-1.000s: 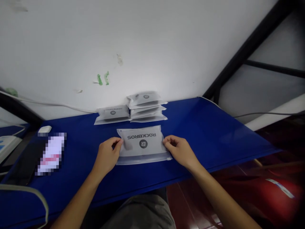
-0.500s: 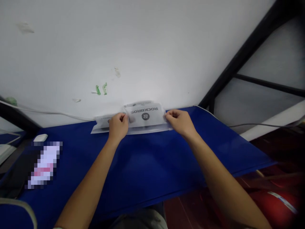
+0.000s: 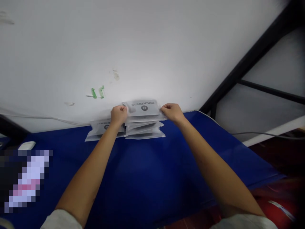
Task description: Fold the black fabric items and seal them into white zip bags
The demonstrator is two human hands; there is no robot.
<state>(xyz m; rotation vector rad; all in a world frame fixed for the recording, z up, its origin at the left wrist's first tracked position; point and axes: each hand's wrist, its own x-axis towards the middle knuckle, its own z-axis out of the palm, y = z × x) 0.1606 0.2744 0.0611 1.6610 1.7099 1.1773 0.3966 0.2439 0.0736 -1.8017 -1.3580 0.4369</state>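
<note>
A grey ROCKBROS zip pouch (image 3: pixel 143 107) lies on top of a stack of like pouches (image 3: pixel 144 128) at the far edge of the blue table (image 3: pixel 147 171), against the white wall. My left hand (image 3: pixel 118 115) pinches the pouch's left edge and my right hand (image 3: pixel 172 112) pinches its right edge. Both arms reach straight forward. A lower, separate pouch (image 3: pixel 98 129) lies just left of the stack, partly hidden by my left wrist.
A white cable (image 3: pixel 43 117) runs along the wall's base. A small white object (image 3: pixel 26 145) and a blurred item (image 3: pixel 26 178) sit at the table's left. A black metal frame (image 3: pixel 250 63) rises at right, with a red-brown floor (image 3: pixel 274 197) below.
Both hands lifted the pouch from the near part of the table, carried it away from me and set it on top of the stack by the wall.
</note>
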